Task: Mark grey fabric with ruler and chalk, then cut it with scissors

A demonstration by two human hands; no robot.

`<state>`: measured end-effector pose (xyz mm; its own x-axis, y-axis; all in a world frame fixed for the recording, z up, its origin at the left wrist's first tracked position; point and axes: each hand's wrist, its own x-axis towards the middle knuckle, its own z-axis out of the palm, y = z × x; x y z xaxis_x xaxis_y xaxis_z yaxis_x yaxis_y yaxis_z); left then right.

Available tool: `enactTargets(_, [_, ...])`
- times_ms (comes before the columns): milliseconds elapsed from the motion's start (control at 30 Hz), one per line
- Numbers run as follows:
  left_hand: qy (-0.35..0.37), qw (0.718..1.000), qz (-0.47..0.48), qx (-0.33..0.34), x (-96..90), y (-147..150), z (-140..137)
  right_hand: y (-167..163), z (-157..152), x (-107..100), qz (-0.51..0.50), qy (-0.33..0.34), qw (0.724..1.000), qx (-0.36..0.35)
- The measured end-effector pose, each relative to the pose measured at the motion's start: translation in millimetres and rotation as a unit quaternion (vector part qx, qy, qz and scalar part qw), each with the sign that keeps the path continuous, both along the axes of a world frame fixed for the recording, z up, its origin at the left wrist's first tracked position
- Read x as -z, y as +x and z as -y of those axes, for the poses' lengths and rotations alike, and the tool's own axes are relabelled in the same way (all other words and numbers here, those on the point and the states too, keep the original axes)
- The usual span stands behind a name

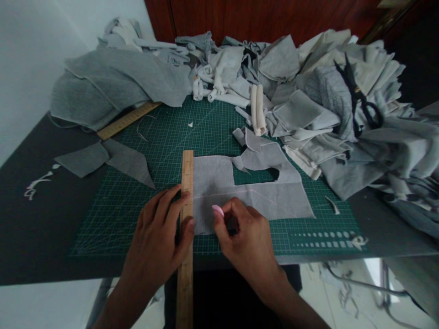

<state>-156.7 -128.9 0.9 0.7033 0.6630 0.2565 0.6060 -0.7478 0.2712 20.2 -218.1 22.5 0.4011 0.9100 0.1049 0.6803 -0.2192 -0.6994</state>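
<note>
A wooden ruler (187, 171) lies upright in the view along the left edge of a grey fabric piece (212, 171), its near end reaching past the table edge. My left hand (163, 226) holds the ruler down, fingertips and thumb pressed on it. Between the thumb and fingers of my right hand (245, 233) is a pink piece of tailor's chalk (218, 210), just over the fabric. The fabric has a cut-out opening on its right half, with a thin pale line running below it. A green cutting mat (161, 141) lies underneath.
Fabric piles (120, 82) fill the back and right of the table. Black scissors (356, 93) rest on the right pile. A second ruler (128, 119) sticks out at left, near grey offcuts (130, 162). Cream fabric rolls (258, 109) lie behind the fabric piece.
</note>
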Motion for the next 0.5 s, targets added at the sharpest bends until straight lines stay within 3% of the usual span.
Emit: enactTargets(500, [-0.007,1.000,-0.005,0.006,2.3,-1,1,-26,-38,6,0.094,-0.037,0.995,-0.002])
